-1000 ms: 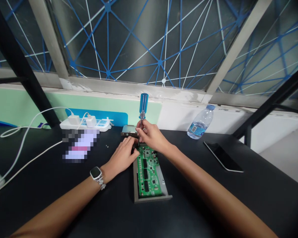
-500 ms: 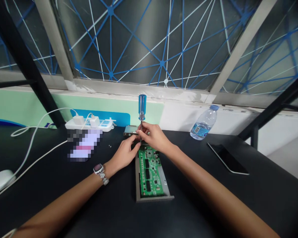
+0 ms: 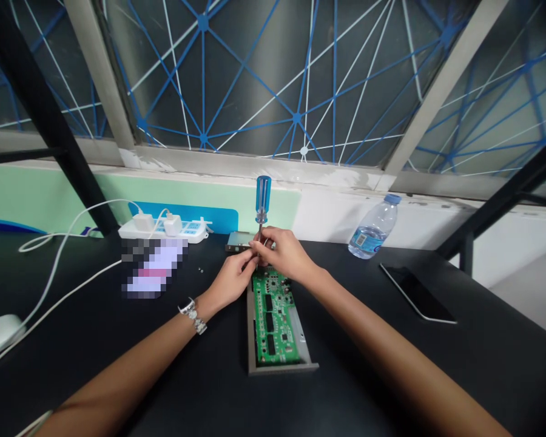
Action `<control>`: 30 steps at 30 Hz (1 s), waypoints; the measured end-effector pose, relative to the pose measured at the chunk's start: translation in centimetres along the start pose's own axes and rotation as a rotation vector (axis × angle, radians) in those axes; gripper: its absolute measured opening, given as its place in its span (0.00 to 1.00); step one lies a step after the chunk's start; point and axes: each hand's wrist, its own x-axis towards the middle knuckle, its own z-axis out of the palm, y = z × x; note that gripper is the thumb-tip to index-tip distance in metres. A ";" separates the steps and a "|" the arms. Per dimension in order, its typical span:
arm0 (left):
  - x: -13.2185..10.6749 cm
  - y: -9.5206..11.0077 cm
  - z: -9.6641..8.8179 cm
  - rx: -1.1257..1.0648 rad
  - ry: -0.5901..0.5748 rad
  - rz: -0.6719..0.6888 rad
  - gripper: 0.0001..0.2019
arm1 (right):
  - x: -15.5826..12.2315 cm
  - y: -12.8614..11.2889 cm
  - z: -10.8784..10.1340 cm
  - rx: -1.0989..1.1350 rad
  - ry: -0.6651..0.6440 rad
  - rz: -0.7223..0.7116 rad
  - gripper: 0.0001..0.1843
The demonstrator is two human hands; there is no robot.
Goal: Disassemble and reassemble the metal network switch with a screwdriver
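A screwdriver (image 3: 263,197) with a clear blue handle stands almost upright over the far end of a green circuit board (image 3: 276,321). My right hand (image 3: 284,252) is closed, its fingers pinching the thin metal shaft below the handle. Close beside it, my left hand (image 3: 230,279) has thumb and fingertips drawn together at the lower end of the shaft. What sits between those fingertips is hidden, and so is the screwdriver's tip. The board lies in a grey metal tray (image 3: 282,368) on the black table. Past the hands, a flat metal-cased part (image 3: 239,240) is partly covered.
Left stand a white power strip (image 3: 188,230) with plugged chargers, a blurred-out phone (image 3: 157,270), tiny screws (image 3: 201,270) and white cables (image 3: 66,249). Right are a water bottle (image 3: 372,229) and a dark tablet-like device (image 3: 416,294). A wall and window close off the back.
The screwdriver's handle has shifted slightly right and leans a little more. My left wrist has turned and moved slightly right, with its fingertips closer to my right hand's.
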 end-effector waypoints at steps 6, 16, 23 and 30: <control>-0.2 0.0 0.0 0.037 0.021 -0.002 0.14 | 0.1 -0.3 0.0 0.043 0.035 0.059 0.12; -0.2 0.3 0.2 -0.025 0.037 -0.017 0.13 | 0.7 -2.0 -1.2 0.053 0.286 0.123 0.19; -0.2 0.6 0.3 -0.069 0.033 -0.043 0.13 | 0.9 -2.1 -1.2 0.055 0.315 0.111 0.18; -0.2 0.1 0.3 -0.061 0.032 -0.038 0.13 | 0.9 -2.4 -1.3 0.008 0.324 0.124 0.18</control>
